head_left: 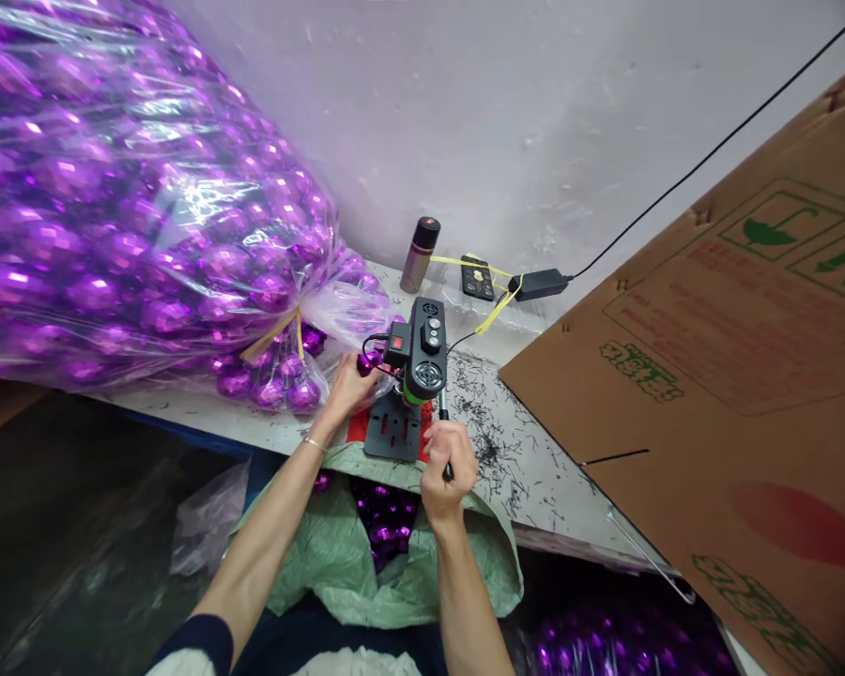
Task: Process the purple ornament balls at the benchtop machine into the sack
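A small black bench machine (428, 352) with a red switch stands at the bench edge on a slotted base plate (392, 430). My right hand (449, 460) is wrapped round the black-gripped lever (444, 408) on its right side. On the left, my left hand (353, 383) is closed on a shiny purple ball (370, 363) beside the machine's head; the machine and its cable partly hide the ball. Below the base plate a green woven sack (324, 554) hangs open, with several purple balls (387, 530) inside.
A big clear bag of purple balls (133, 207), tied with a yellow strip, fills the left. Behind stand a spray can (420, 255), a black controller (477, 278) and a power adapter (542, 284). Black clippings (489, 432) litter the bench beside a large carton (711, 376).
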Demonstrator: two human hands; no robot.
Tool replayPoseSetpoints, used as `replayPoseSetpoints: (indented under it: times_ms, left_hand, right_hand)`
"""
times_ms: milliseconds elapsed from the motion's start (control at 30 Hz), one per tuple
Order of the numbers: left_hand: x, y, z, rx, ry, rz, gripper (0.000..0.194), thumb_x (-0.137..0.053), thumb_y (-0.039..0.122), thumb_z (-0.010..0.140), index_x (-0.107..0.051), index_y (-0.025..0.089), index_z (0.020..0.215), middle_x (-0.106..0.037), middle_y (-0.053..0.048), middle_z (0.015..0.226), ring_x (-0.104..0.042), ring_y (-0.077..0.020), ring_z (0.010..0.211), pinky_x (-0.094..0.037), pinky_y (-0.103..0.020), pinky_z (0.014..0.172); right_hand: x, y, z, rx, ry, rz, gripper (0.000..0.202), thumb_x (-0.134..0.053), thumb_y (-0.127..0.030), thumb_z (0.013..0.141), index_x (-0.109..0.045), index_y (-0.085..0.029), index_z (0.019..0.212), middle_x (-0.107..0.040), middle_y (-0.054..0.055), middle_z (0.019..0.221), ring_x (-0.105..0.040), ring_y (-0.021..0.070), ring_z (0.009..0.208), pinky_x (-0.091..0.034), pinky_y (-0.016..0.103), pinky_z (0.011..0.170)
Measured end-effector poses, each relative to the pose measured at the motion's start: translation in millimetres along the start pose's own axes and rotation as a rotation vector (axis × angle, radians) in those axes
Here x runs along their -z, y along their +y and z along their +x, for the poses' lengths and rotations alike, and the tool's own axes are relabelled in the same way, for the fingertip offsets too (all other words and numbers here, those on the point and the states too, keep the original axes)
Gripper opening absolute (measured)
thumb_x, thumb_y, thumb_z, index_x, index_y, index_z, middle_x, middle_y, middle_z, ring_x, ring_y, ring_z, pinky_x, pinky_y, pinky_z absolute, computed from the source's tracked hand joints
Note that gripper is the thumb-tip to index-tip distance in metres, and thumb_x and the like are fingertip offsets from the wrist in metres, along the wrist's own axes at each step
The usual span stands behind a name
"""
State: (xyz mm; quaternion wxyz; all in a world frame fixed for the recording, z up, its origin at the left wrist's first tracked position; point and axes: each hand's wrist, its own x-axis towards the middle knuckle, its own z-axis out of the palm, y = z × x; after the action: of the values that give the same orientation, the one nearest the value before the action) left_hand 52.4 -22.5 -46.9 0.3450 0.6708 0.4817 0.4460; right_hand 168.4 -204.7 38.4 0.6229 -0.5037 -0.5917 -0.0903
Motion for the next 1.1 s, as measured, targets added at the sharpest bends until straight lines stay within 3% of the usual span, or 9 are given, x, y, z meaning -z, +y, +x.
replayPoseSetpoints:
  times_ms: [133, 267, 467, 600, 700, 833, 933, 1100]
  left_hand:
    - [32.3, 1.7, -35.2, 0.087, 0.027, -0.047, 0.061, -0.077, 0.047, 0.079, -0.059, 0.019, 0.130, -0.071, -0.010, 0.120, -0.069, -0.0278, 0.112, -0.054, -0.043, 0.101]
    - [41.1, 4.6, -63.6, 0.145, -0.065, -0.267, 0.075, -0.081, 0.053, 0.073, -0.056, 0.018, 0.136, -0.070, -0.011, 0.126, -0.070, -0.0283, 0.114, -0.055, -0.043, 0.103]
    - [46.9, 6.8, -86.7, 0.397, -0.155, -0.685, 0.061, -0.072, 0.059, 0.082, -0.065, 0.015, 0.124, -0.075, -0.015, 0.116, -0.074, -0.0299, 0.106, -0.061, -0.045, 0.095]
    - [45.6, 9.2, -93.0, 0.464, -0.197, -0.779, 0.055, -0.070, 0.060, 0.084, -0.071, 0.015, 0.114, -0.077, -0.015, 0.115, -0.075, -0.0293, 0.103, -0.061, -0.046, 0.094]
    - [33.2, 9.6, -96.2, 0.416, -0.202, -0.653, 0.059, -0.069, 0.061, 0.085, -0.070, 0.015, 0.121, -0.076, -0.015, 0.117, -0.074, -0.0304, 0.108, -0.059, -0.048, 0.098]
    - [10.0, 7.6, -102.8, 0.133, -0.160, -0.204, 0.065, -0.077, 0.056, 0.080, -0.065, 0.019, 0.131, -0.071, -0.013, 0.130, -0.064, -0.0328, 0.125, -0.050, -0.050, 0.109]
    - [-1.9, 6.6, -105.9, -0.026, -0.116, 0.084, 0.064, -0.080, 0.054, 0.079, -0.064, 0.021, 0.131, -0.070, -0.013, 0.130, -0.063, -0.0335, 0.125, -0.049, -0.051, 0.108]
    - [-8.9, 10.3, -102.9, -0.143, -0.152, 0.221, 0.061, -0.078, 0.053, 0.082, -0.062, 0.020, 0.132, -0.071, -0.014, 0.124, -0.065, -0.0335, 0.119, -0.051, -0.049, 0.102]
  right_hand:
    - [-1.8, -1.0, 1.4, -0.025, 0.028, -0.009, 0.032, -0.044, -0.009, 0.097, -0.050, -0.022, 0.068, -0.058, -0.001, 0.069, -0.058, 0.0132, 0.066, -0.045, 0.028, 0.061]
    - [-2.7, -0.8, 2.4, -0.019, 0.042, -0.006, 0.032, -0.045, -0.010, 0.097, -0.051, -0.022, 0.069, -0.057, -0.001, 0.069, -0.058, 0.0130, 0.065, -0.045, 0.028, 0.061]
    - [-0.5, -0.3, 4.3, -0.006, 0.030, -0.003, 0.031, -0.045, -0.010, 0.098, -0.052, -0.022, 0.070, -0.058, -0.001, 0.070, -0.058, 0.0132, 0.066, -0.045, 0.028, 0.061]
    - [-0.2, -2.6, 7.8, -0.027, 0.032, -0.009, 0.032, -0.045, -0.010, 0.098, -0.052, -0.021, 0.069, -0.058, 0.000, 0.069, -0.058, 0.0133, 0.065, -0.044, 0.028, 0.060]
    - [0.5, -4.8, 11.9, -0.032, 0.030, -0.012, 0.032, -0.045, -0.011, 0.098, -0.051, -0.022, 0.068, -0.057, -0.001, 0.068, -0.058, 0.0132, 0.065, -0.044, 0.028, 0.059]
    - [2.2, -6.1, 15.0, -0.033, 0.015, -0.015, 0.032, -0.045, -0.012, 0.099, -0.051, -0.022, 0.069, -0.056, -0.001, 0.068, -0.057, 0.0129, 0.066, -0.044, 0.028, 0.060]
    - [3.5, -5.7, 14.3, -0.033, -0.001, -0.005, 0.030, -0.046, -0.010, 0.098, -0.051, -0.021, 0.071, -0.056, -0.001, 0.070, -0.057, 0.0122, 0.067, -0.044, 0.028, 0.061]
    - [4.5, -5.8, 13.2, -0.026, -0.022, 0.011, 0.028, -0.045, -0.007, 0.098, -0.052, -0.021, 0.073, -0.056, -0.001, 0.072, -0.055, 0.0112, 0.067, -0.044, 0.026, 0.062]
